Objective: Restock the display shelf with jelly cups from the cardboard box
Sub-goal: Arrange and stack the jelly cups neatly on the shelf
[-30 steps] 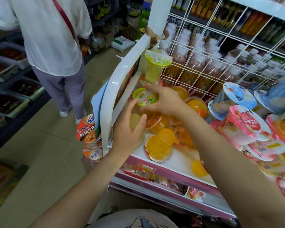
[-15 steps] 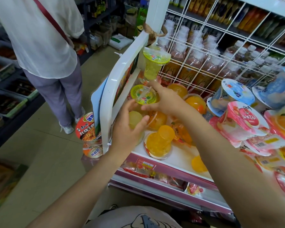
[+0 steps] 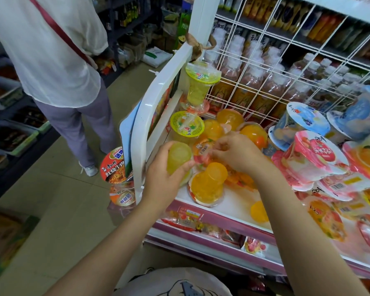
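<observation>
At the display shelf's (image 3: 233,207) left edge, the left hand (image 3: 165,178) wraps its grip round a pale yellow jelly cup (image 3: 178,158), base up, just above the shelf. Beside it, the right hand (image 3: 237,152) pinches an orange jelly cup (image 3: 203,149) with its fingertips, among other orange cups near the shelf's back left corner.

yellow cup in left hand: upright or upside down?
Upside down. The yellow cup in the left hand shows its narrow rounded base on top; the wide end points down toward the shelf.
</observation>
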Available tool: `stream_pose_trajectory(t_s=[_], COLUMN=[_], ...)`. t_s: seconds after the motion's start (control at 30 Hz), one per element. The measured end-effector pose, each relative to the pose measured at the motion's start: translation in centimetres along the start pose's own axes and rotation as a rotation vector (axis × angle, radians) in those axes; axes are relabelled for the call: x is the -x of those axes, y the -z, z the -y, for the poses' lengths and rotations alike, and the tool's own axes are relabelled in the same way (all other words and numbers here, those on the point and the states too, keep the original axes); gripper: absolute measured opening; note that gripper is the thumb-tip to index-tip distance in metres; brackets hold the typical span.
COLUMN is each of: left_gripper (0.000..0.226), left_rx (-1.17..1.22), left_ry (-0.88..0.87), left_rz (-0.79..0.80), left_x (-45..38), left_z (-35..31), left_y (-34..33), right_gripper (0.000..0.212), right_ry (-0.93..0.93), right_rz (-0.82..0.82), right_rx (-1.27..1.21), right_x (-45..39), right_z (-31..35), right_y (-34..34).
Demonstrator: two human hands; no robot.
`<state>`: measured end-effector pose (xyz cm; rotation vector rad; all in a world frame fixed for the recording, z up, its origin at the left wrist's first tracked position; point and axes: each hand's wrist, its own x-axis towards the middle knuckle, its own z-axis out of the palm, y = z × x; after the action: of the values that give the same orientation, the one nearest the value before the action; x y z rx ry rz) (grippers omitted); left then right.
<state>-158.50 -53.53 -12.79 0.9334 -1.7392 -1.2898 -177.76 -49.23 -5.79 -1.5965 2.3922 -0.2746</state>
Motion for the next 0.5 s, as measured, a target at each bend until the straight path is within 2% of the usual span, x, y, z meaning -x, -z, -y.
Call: stream_pose_trajectory(t_s=[0.1, 0.2, 0.3, 0.37, 0.43, 0.5], left_gripper=[0.054, 0.057, 0.044, 0.051, 0.06, 0.054], left_rx=[0.051, 0.123, 0.384, 0.579, 0.71, 0.769], left_ry=[-0.059, -0.114, -0.062, 0.006, 0.069, 0.102], left_rz=[-0.007, -0.093, -0.164, -0.151, -0.115, -0.066], left_x=[-0.3, -0.9, -1.8, -2.2, -2.5, -2.6], left_z=[-1.5, -3.4, -4.9, -5.5, -5.8, -6.0], left_y=[0.1, 0.3, 0.4, 0.1, -0.3, -0.5], right_gripper=[0.023, 0.023, 0.049, 0.072, 0.088, 0.09], right_ry=[0.058, 0.163, 0.227, 0.243, 0.232, 0.213], right_rz=[-0.106, -0.205, -0.015, 0.109, 0.134, 0.08], right_rx=[-0.019, -0.371, -0.723, -0.905, -1.014, -1.078], right_x=[1.0, 2.7, 3.9, 4.2, 4.2, 4.3], right_z=[-0.5, 0.4, 1.1, 1.2, 1.4, 1.7], right_y=[0.5, 1.3, 1.2, 0.8, 0.6, 0.5])
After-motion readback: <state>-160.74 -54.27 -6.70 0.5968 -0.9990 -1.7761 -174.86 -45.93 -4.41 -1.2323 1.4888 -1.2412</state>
